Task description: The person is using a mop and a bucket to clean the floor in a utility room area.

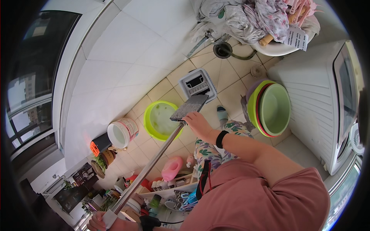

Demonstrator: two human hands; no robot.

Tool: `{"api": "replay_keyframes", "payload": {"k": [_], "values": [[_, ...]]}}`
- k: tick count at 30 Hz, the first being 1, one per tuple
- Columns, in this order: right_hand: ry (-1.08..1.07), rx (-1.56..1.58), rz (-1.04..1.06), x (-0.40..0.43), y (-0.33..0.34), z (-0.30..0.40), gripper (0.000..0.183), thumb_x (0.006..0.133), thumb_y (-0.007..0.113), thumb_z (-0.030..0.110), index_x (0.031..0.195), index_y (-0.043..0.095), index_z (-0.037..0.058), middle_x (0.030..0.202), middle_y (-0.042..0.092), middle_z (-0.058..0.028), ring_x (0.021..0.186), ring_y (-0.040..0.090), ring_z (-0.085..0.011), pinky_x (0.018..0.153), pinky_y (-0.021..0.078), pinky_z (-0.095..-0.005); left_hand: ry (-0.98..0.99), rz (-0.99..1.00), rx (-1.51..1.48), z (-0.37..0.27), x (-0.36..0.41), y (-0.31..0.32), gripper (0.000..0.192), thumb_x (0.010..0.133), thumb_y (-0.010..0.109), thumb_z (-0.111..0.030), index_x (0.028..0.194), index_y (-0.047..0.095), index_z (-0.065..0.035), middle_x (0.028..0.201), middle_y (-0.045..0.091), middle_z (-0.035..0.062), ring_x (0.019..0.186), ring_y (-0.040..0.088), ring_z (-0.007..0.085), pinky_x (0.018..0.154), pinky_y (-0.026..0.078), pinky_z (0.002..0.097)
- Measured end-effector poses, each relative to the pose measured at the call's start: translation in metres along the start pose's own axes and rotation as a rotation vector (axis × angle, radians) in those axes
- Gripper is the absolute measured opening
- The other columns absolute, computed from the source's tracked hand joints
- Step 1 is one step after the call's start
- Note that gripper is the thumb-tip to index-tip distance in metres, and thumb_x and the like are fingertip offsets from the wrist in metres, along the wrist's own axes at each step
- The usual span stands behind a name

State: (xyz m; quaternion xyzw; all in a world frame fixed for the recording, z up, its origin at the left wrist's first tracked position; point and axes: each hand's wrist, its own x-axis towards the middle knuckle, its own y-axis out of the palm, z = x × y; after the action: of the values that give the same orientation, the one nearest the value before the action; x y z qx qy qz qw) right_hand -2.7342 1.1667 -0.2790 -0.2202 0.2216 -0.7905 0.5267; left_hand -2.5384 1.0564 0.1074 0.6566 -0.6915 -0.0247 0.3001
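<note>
A flat mop with a grey fluffy pad (pixel 190 107) and a metal pole (pixel 150 160) slants across the picture. My right hand (pixel 198 124), with a black band on its wrist, grips the pad's near edge beside the pole joint. At the lower left my left hand (pixel 101 221) is closed around the pole's far end, where a pale grey piece shows. The pad's far corner overlaps the rim of a light grey mop bucket (pixel 213 86) with a slotted insert. Left of the pad stands a lime-green basin (pixel 149 127) holding cloudy, foamy water, its right rim partly behind the pad and pole.
A white bucket (pixel 118 134) stands by the tiled wall, near a black and orange box (pixel 99 143). Stacked basins (pixel 276 109) are at right, beside a white appliance (pixel 309 106). Laundry (pixel 245 23) fills a sink above a floor drain (pixel 222 50). A pink bottle (pixel 172 168) stands near shelves.
</note>
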Motion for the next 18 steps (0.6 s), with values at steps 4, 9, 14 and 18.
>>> {"api": "replay_keyframes", "payload": {"k": [4,9,14,18], "values": [[-0.071,0.054,-0.032,0.01,-0.003,0.01,0.033,0.068,0.056,-0.001,0.101,0.055,0.001,0.091,0.053,-0.0105,0.087,0.05,-0.029,0.079,0.0419,-0.0378,0.074,-0.008,0.029,-0.018,0.007,0.002,0.028,0.078,0.054,-0.035,0.064,0.04,-0.0145,0.052,0.031,-0.005,0.049,0.037,0.0104,0.056,0.039,0.0272],[-0.109,0.015,-0.074,0.022,-0.007,0.007,0.03,0.069,0.053,0.003,0.099,0.055,0.0032,0.09,0.053,-0.0099,0.087,0.05,-0.0282,0.078,0.0416,-0.037,0.088,0.017,0.024,-0.021,0.003,0.003,0.027,0.079,0.053,-0.035,0.065,0.04,-0.0146,0.052,0.033,-0.0051,0.049,0.038,0.0104,0.057,0.04,0.028],[-0.097,-0.005,-0.117,0.054,-0.016,-0.011,0.032,0.068,0.054,0.0,0.099,0.057,0.0031,0.091,0.053,-0.0097,0.087,0.05,-0.0286,0.078,0.0423,-0.0375,0.159,-0.134,0.118,-0.002,-0.001,0.007,0.027,0.081,0.051,-0.031,0.063,0.039,-0.0142,0.052,0.03,-0.0039,0.05,0.036,0.0105,0.057,0.037,0.0276],[-0.064,-0.034,-0.122,0.069,-0.014,-0.042,0.026,0.068,0.054,-0.001,0.094,0.059,0.0031,0.089,0.055,-0.0102,0.088,0.051,-0.0287,0.078,0.042,-0.0369,-0.01,-0.037,0.049,0.03,-0.019,0.008,0.021,0.076,0.053,-0.021,0.071,0.034,-0.0118,0.061,0.025,-0.0009,0.059,0.032,0.0132,0.073,0.034,0.0293]]}}
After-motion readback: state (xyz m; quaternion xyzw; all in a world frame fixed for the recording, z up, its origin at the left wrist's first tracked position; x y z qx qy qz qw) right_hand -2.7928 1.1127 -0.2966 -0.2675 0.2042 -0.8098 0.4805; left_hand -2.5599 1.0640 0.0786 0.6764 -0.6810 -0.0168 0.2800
